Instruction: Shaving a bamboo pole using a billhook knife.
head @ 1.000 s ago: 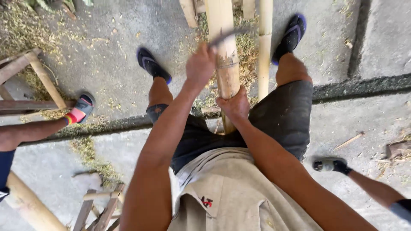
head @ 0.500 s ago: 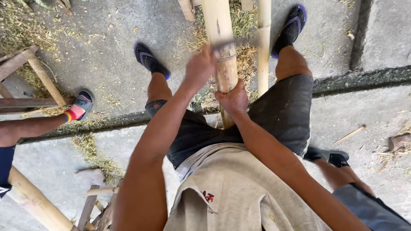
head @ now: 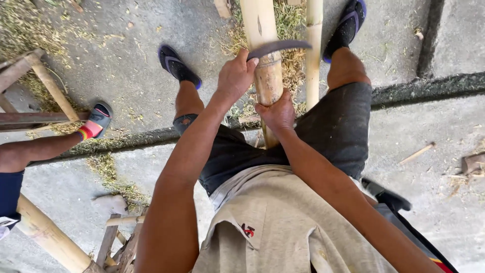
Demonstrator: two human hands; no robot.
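**Bamboo pole held and scraped with a curved blade**

Bamboo pole [head: 267, 60] stands between the person's legs. The right hand [head: 277, 112] is wrapped tight around it. Just above that grip, the left hand [head: 235, 77] squeezes a curved blade [head: 280, 46] whose edge lies across the pole. A thinner pole [head: 313, 50] stands just beside it.

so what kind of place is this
Probably an outdoor bamboo-working yard. The left hand draws a curved blade across a thick bamboo pole that the right hand steadies; shavings litter the concrete floor, and another pole lies nearby.
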